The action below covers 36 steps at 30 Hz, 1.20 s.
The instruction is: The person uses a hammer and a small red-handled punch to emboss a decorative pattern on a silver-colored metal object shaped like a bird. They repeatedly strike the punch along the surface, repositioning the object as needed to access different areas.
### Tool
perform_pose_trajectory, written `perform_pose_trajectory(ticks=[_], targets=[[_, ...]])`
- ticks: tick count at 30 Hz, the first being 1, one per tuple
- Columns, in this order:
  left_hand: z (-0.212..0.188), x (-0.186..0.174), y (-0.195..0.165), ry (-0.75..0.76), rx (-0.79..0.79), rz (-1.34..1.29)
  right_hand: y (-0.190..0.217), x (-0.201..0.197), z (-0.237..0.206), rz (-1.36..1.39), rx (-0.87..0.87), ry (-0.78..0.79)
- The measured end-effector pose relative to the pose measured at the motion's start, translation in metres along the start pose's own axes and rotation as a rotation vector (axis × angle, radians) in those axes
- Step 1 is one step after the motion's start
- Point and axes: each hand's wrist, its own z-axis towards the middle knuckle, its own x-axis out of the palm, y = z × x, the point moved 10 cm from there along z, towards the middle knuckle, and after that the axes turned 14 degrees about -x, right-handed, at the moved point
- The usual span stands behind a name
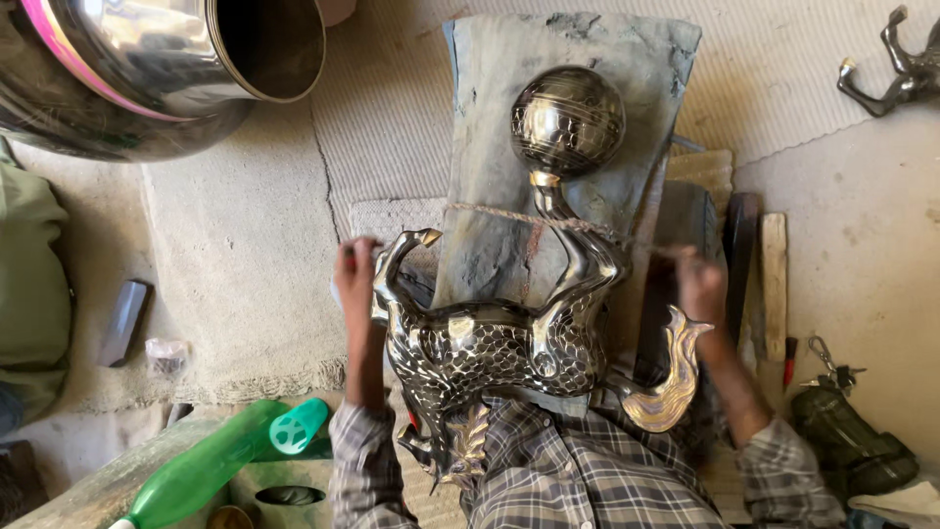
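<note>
Horse statue, heavy slick metal, lies across my lap; my left hand and right hand each pinch the cord over its legs.

- The person wears a long-sleeved checked shirt, a plaid of grey, dark blue and white with thin crossing lines.
- The left sleeve ends in a cuff just below the wrist, at the near left; the plaid squares there look small and tight.
- The right sleeve ends in a like cuff at the near right, a little creased and bunched.
- The left hand and the right hand are bare, without gloves, and both forearms are uncovered beyond the cuffs.
- No ring, watch or band can be made out on either wrist.
</note>
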Motion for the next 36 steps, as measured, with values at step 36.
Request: perform_pose_trajectory(ticks=[36], targets=[[-0.087, -0.047, 0.124, 0.263, -0.307, -0.310, 0.075, 0.004, -0.160, 0.526, 0.300, 0.130]])
